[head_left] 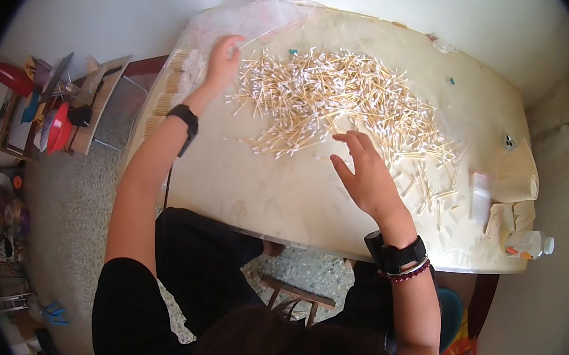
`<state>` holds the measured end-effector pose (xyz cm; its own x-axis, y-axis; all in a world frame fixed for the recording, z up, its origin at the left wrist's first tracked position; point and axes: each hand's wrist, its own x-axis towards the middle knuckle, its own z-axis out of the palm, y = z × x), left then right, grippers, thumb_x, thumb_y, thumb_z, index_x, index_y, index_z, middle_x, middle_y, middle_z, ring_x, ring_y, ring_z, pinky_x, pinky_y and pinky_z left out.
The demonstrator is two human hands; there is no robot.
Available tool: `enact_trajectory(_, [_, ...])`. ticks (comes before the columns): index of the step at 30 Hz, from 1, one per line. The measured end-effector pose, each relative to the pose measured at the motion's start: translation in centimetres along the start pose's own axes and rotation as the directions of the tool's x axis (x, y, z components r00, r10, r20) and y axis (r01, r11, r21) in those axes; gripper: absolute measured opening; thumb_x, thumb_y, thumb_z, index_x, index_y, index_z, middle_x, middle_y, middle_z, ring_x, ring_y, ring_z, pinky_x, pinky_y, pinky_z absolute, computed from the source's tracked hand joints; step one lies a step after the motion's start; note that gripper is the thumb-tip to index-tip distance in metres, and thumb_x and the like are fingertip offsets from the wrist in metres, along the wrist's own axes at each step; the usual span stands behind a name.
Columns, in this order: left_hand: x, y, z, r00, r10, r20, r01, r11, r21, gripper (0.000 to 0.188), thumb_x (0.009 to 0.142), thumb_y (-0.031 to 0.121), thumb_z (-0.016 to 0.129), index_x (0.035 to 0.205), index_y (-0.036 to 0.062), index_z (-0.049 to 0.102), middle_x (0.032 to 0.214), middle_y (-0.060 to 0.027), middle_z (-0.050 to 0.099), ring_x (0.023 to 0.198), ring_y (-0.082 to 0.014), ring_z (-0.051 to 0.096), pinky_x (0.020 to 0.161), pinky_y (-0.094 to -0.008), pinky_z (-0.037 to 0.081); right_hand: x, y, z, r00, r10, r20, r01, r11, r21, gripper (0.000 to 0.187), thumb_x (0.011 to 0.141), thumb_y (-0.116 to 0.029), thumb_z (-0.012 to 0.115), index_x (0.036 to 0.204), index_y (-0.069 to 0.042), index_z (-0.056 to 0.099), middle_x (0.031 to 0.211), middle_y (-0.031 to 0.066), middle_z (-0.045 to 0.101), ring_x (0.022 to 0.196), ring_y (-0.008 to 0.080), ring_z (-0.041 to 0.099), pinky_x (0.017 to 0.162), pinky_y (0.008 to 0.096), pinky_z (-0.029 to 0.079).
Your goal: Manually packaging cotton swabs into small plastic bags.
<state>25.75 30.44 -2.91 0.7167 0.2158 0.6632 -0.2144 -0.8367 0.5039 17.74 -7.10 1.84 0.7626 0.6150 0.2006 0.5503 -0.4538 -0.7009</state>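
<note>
A wide, loose heap of cotton swabs with pale wooden sticks and white tips covers the middle of the table. My left hand is at the heap's left edge, beside a clear plastic bag. Its fingers are slightly bent and apart, and nothing shows in them. Over the near side of the heap is my right hand, thumb and fingers spread, holding nothing. Whether its fingertips touch the swabs I cannot tell. Along the table's left edge lie several neat bundles of swabs.
The pale table meets the wall at the back. At its right side are a brown paper bag, a clear plastic packet and a clear bottle lying down. A wooden stool is below the near edge.
</note>
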Motion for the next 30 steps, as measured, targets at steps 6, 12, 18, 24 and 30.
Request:
enact_trajectory(6, [-4.2, 14.0, 2.2, 0.956, -0.128, 0.265, 0.257, 0.802, -0.539, 0.016, 0.086, 0.003, 0.049, 0.099, 0.0054, 0.059, 0.100, -0.0026, 0.060, 0.085, -0.0104, 0.054, 0.071, -0.0236, 0.043, -0.7, 0.6, 0.2, 0.999, -0.042, 0.032, 0.044, 0.997, -0.056, 0.031, 0.082, -0.016, 0.056, 0.110, -0.005, 0.049, 0.110, 0.0187, 0.051, 0.095, 0.0367, 0.054, 0.079, 0.0414, 0.046])
enact_trajectory(12, [-8.9, 19.5, 0.5, 0.906, -0.117, 0.408, 0.370, 0.688, -0.624, 0.014, 0.086, 0.002, 0.049, 0.097, 0.0026, 0.058, 0.098, -0.0050, 0.060, 0.088, -0.0114, 0.057, 0.078, -0.0239, 0.043, -1.1, -0.1, -0.1, 0.997, -0.014, 0.076, 0.016, 1.000, -0.024, 0.031, 0.083, -0.017, 0.057, 0.111, -0.007, 0.048, 0.108, 0.0194, 0.053, 0.093, 0.0372, 0.055, 0.079, 0.0401, 0.045])
enact_trajectory(18, [-9.8, 20.8, -1.3, 0.941, -0.130, 0.312, 0.299, 0.750, -0.590, 0.014, 0.085, -0.001, 0.047, 0.094, 0.0006, 0.057, 0.096, -0.0065, 0.060, 0.090, -0.0133, 0.056, 0.079, -0.0261, 0.044, -0.3, 0.3, 0.7, 0.997, -0.054, 0.046, 0.056, 0.998, -0.042, 0.028, 0.083, -0.017, 0.057, 0.108, -0.006, 0.051, 0.102, 0.0189, 0.056, 0.090, 0.0354, 0.056, 0.078, 0.0398, 0.045])
enact_trajectory(24, [-9.8, 21.0, -1.7, 0.975, -0.089, 0.202, 0.159, 0.918, -0.364, 0.010, 0.081, 0.001, 0.050, 0.085, 0.0026, 0.059, 0.084, -0.0081, 0.058, 0.076, -0.0199, 0.057, 0.066, -0.0311, 0.044, 0.9, 0.5, 1.5, 0.995, -0.031, 0.098, 0.039, 0.996, -0.081, 0.027, 0.083, -0.020, 0.055, 0.106, -0.008, 0.052, 0.097, 0.0178, 0.057, 0.090, 0.0357, 0.055, 0.076, 0.0422, 0.045])
enact_trajectory(30, [-8.2, 18.1, -4.6, 0.973, -0.016, 0.229, 0.033, 0.997, -0.070, 0.010, 0.081, 0.000, 0.051, 0.086, 0.0003, 0.059, 0.082, -0.0126, 0.061, 0.075, -0.0260, 0.059, 0.066, -0.0317, 0.045, 1.8, 0.2, 2.9, 0.991, -0.001, 0.131, 0.017, 0.993, -0.120, 0.024, 0.082, -0.019, 0.055, 0.103, -0.007, 0.054, 0.092, 0.0165, 0.060, 0.088, 0.0350, 0.057, 0.076, 0.0414, 0.046])
